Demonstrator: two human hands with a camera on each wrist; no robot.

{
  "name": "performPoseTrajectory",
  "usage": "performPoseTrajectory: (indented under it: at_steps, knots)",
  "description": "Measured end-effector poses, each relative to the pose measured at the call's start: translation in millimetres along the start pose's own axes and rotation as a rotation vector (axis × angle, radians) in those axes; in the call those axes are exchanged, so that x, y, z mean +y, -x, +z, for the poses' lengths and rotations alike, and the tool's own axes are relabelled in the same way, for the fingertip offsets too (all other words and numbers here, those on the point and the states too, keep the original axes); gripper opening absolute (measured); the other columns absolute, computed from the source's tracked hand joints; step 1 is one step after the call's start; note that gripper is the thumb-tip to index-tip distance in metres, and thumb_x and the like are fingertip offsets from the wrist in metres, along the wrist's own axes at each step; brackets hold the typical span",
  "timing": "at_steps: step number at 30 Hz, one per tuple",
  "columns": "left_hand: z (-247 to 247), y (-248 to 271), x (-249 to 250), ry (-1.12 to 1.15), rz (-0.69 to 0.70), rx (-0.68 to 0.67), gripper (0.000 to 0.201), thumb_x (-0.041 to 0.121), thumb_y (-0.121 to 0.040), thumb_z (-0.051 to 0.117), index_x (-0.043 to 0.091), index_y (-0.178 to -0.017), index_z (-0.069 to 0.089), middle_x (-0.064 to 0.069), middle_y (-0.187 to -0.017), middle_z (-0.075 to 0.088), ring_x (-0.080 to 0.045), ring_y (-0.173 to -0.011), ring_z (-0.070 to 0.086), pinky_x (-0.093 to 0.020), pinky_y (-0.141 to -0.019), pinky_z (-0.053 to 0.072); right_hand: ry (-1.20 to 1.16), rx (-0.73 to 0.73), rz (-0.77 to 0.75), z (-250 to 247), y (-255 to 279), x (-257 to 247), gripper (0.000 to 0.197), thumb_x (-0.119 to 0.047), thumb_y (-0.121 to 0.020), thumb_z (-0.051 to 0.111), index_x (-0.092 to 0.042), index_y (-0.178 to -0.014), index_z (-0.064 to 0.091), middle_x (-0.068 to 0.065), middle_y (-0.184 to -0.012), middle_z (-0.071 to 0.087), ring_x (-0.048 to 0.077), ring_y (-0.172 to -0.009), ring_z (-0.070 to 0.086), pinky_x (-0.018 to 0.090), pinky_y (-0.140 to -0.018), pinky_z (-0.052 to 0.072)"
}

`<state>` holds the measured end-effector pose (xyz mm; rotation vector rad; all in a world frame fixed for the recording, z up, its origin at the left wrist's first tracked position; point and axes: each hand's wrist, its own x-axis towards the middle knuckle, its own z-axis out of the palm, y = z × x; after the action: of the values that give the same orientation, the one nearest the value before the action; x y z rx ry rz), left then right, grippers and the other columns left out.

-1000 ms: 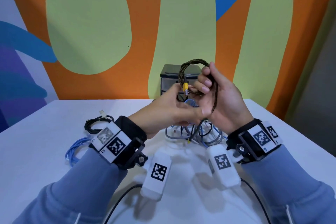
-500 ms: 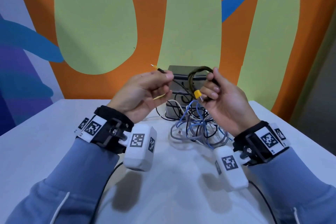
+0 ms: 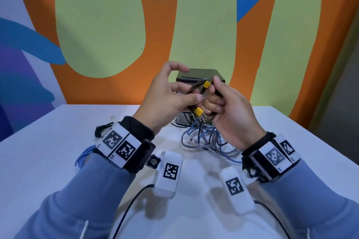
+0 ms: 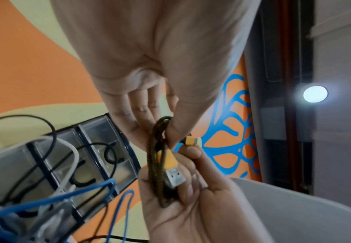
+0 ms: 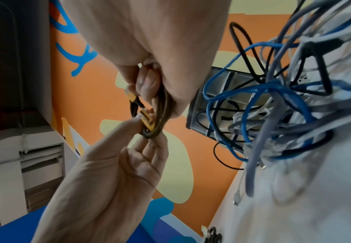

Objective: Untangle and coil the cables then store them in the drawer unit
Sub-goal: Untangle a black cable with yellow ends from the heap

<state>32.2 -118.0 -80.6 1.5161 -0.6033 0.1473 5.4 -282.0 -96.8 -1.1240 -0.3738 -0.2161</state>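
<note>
Head view: the left hand [image 3: 165,97], stretched out to the side with a loose end half a second ago, is now closing back in, thumb pressing the braided cable [image 3: 196,91]; the right hand [image 3: 229,110] is gripping the coil with curled fingers, so coiling looks nearly finished; the drawer unit [image 3: 202,77] is standing behind on the bench [image 3: 48,151].

Left wrist view: both yellow plugs [image 4: 171,162] are lying beside the coil; the drawer unit's clear drawers [image 4: 99,141] are sitting shut, contents unclear.

Right wrist view: the tangled cables [image 5: 285,102] are waiting.
</note>
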Motion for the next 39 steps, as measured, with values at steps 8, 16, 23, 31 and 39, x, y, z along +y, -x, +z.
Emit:
performPoseTrajectory:
  at_steps: [8,16,23,31,39]
  knots:
    - [6.4,-1.5,-8.4,-0.126,-0.132,0.05,0.023,0.007,-0.088,0.07,0.01,-0.11,0.075,-0.012,-0.086,0.081,-0.028,-0.076,0.074,-0.034,-0.067,0.063,0.056,-0.01,-0.053,5.3,3.0,3.8,0.035,-0.027,-0.112,0.044,-0.012,-0.082,0.051,-0.005,-0.059,0.019,0.013,-0.052,0.019,0.023,-0.058,0.039]
    - [-4.0,0.4,4.2,0.406,-0.34,-0.113,0.02,0.021,-0.099,0.069,0.011,-0.116,0.072,-0.003,-0.1,0.077,-0.013,-0.087,0.07,-0.027,-0.073,0.062,-0.135,0.028,0.029,-6.9,-4.1,5.2,0.033,-0.035,-0.111,0.046,-0.016,-0.086,0.056,-0.008,-0.056,0.024,0.006,-0.046,0.029,0.02,-0.057,0.036]
    - [-2.1,-4.7,-2.9,0.567,-0.306,0.13,0.016,0.018,-0.108,0.058,0.009,-0.109,0.071,-0.005,-0.091,0.077,-0.018,-0.08,0.073,-0.033,-0.072,0.064,-0.267,0.006,0.025,-9.1,-7.5,0.7,0.034,-0.034,-0.111,0.045,-0.015,-0.086,0.057,-0.009,-0.056,0.024,0.005,-0.045,0.026,0.021,-0.058,0.031]
    - [-2.2,-4.2,2.1,0.477,-0.196,0.04,0.017,0.022,-0.107,0.057,0.014,-0.112,0.072,-0.002,-0.085,0.068,-0.02,-0.081,0.062,-0.038,-0.086,0.055,-0.156,0.04,0.02,-8.0,-4.4,0.5,0.032,-0.034,-0.11,0.049,-0.015,-0.087,0.06,-0.007,-0.058,0.03,0.006,-0.049,0.034,0.023,-0.063,0.037]
    - [1.7,-4.7,-4.1,0.33,-0.13,0.055,0.016,0.027,-0.111,0.052,0.021,-0.1,0.062,-0.016,-0.095,0.062,-0.018,-0.072,0.06,-0.03,-0.068,0.045,0.001,0.018,0.12,1.4,0.7,4.7,0.033,-0.039,-0.111,0.045,-0.017,-0.09,0.055,0.009,-0.079,0.074,0.024,-0.081,0.069,0.063,-0.111,0.042]
